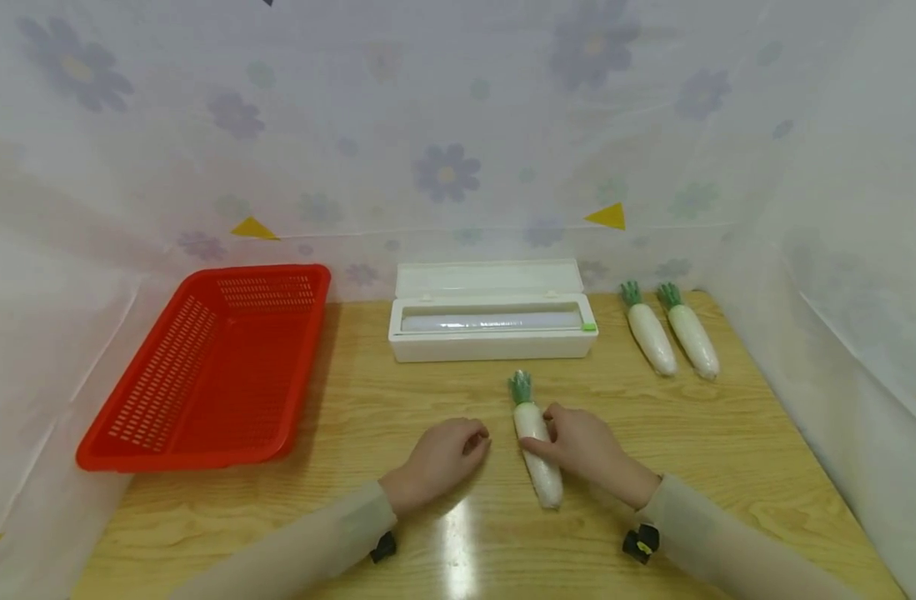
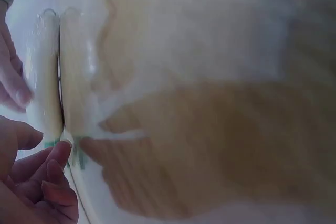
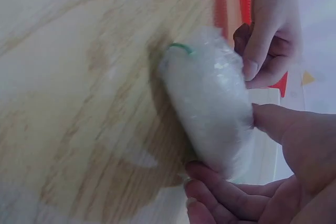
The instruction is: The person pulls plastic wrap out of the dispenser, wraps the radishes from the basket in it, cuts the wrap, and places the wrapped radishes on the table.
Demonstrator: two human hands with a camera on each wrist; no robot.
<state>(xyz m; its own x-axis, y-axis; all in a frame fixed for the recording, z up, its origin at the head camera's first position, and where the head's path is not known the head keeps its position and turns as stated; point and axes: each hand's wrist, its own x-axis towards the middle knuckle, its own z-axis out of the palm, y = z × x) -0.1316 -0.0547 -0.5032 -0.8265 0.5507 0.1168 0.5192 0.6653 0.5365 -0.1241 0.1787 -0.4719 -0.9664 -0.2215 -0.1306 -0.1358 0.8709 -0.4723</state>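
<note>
A white radish [image 1: 542, 475] with green stem stubs, wrapped in clear film, lies on the wooden table [image 1: 337, 492] with its green end pointing away from me. My right hand [image 1: 588, 446] grips it around the middle, thumb on one side and fingers on the other. In the right wrist view the film on the radish [image 3: 210, 98] looks shiny and wrinkled, and a thin green strip crosses its near end. To the left of the radish, my left hand [image 1: 442, 454] hovers with loosely curled fingers and holds nothing.
Behind the hands stands a white box [image 1: 495, 346], lid raised, with a roll of cling film [image 1: 495, 322] inside. A red plastic basket [image 1: 300, 400] is on the left. Two more radishes [image 1: 651, 337] lie at the back right. Floral curtains [image 1: 442, 175] enclose the table.
</note>
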